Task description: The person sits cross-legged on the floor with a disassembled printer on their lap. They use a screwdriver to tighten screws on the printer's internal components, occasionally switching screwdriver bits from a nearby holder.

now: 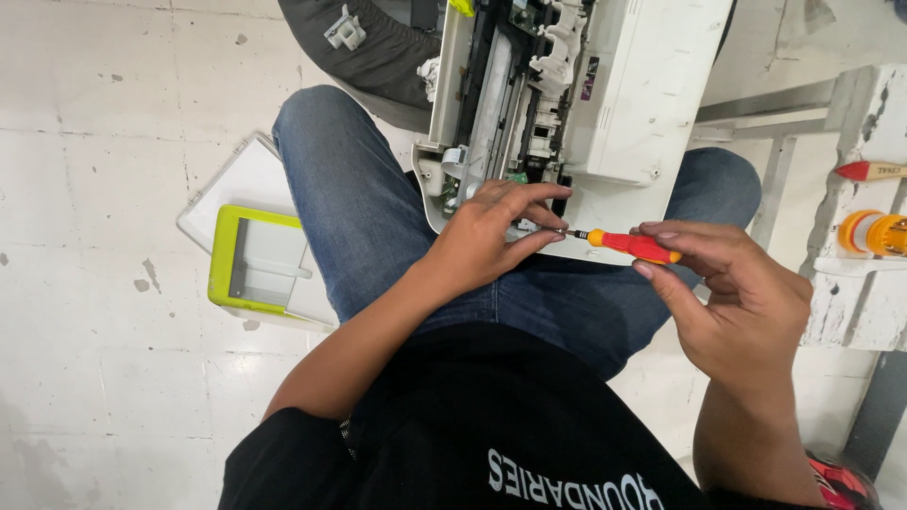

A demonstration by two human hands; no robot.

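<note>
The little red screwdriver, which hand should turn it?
The right hand, most likely: its fingers already grip the screwdriver by the red handle. The left hand rests on the white printer, pinching near the metal tip, so it seems better placed for steadying.

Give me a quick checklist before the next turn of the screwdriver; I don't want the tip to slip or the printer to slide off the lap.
1. Right hand grips the screwdriver handle: ok, fingers wrap the red and orange handle.
2. Left hand steadies the tip: ok, its fingertips pinch the shaft near the front end.
3. Tip seated in a screw head: cannot tell, the left fingers hide it.
4. Printer supported: ok, the opened white body rests across both knees.
5. Shaft square to the printer's edge: cannot tell from this view.
6. Removed tray out of the way: ok, it lies on the floor beside the left leg.
</note>
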